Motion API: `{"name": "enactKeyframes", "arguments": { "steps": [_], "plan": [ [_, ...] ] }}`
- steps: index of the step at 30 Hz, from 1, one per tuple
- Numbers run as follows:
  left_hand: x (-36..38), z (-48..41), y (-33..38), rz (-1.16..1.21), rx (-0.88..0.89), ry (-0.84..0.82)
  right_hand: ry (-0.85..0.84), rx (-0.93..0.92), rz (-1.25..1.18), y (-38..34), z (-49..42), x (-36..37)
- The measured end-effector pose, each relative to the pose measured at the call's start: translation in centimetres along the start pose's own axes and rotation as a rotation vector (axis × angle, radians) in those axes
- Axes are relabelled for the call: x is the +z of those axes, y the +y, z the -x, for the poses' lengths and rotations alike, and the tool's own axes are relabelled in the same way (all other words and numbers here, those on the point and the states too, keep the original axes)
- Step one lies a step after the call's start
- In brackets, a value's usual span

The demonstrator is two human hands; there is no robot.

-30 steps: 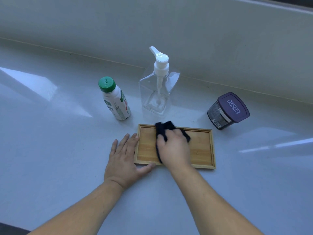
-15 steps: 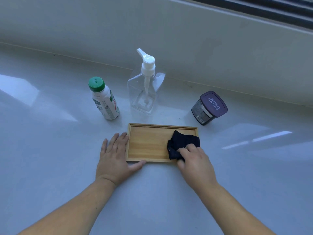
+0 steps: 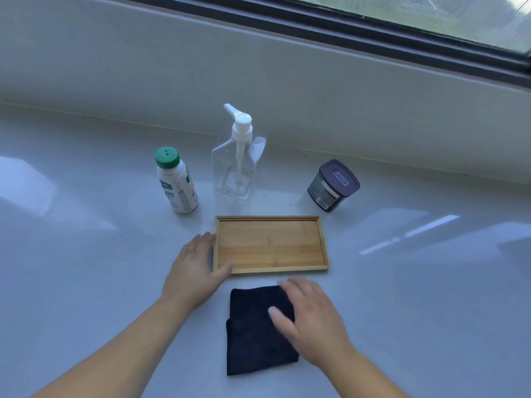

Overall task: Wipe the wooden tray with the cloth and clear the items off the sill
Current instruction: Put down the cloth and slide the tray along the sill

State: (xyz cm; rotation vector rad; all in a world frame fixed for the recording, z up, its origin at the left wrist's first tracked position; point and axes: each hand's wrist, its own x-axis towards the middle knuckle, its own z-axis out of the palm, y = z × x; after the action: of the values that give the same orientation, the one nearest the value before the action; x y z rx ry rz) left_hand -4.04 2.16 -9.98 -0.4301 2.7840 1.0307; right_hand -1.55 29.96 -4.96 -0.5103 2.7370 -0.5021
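The wooden tray (image 3: 270,244) lies bare on the white sill (image 3: 416,297). My left hand (image 3: 195,268) rests flat against the tray's left end, thumb on its front rim. A dark folded cloth (image 3: 255,334) lies flat on the sill in front of the tray. My right hand (image 3: 310,320) hovers over the cloth's right edge, fingers spread and blurred; I cannot tell whether it touches the cloth. Behind the tray stand a white bottle with a green cap (image 3: 176,180), a clear pump dispenser (image 3: 237,165) and a dark tub with a purple lid (image 3: 333,185).
A low wall rises behind the items, topped by a dark window frame (image 3: 373,38). Bright patches of light lie on the sill to the left and right.
My right hand took the cloth off the tray's right side and laid it flat on the sill in front. The tray is now uncovered. My left hand stays at the tray's left end.
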Motion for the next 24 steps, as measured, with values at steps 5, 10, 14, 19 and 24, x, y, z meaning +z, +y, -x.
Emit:
{"name": "enactKeyframes", "arguments": {
  "steps": [5, 10, 14, 19, 24],
  "plan": [
    [-1.9, -0.9, 2.5, 0.363, -0.252, -0.073, 0.196, 0.626, -0.721, 3.6, -6.8, -4.2],
    [-2.7, -0.8, 5.3, 0.661, -0.437, -0.188, 0.193, 0.761, -0.952, 4.0, -7.8, -4.8],
    [-2.3, 0.3, 7.4, 0.672, -0.409, -0.210, 0.218, 0.778, -1.012, 5.2, -4.9, -5.4],
    [0.8, 0.9, 13.1, 0.652, -0.359, -0.313, 0.316, 0.802, -1.062, 9.5, -0.6, -8.5],
    [5.4, 0.3, 21.1, 0.629, -0.331, -0.352, 0.390, 0.793, -1.062, 16.6, 1.1, -12.9]
  ]
}}
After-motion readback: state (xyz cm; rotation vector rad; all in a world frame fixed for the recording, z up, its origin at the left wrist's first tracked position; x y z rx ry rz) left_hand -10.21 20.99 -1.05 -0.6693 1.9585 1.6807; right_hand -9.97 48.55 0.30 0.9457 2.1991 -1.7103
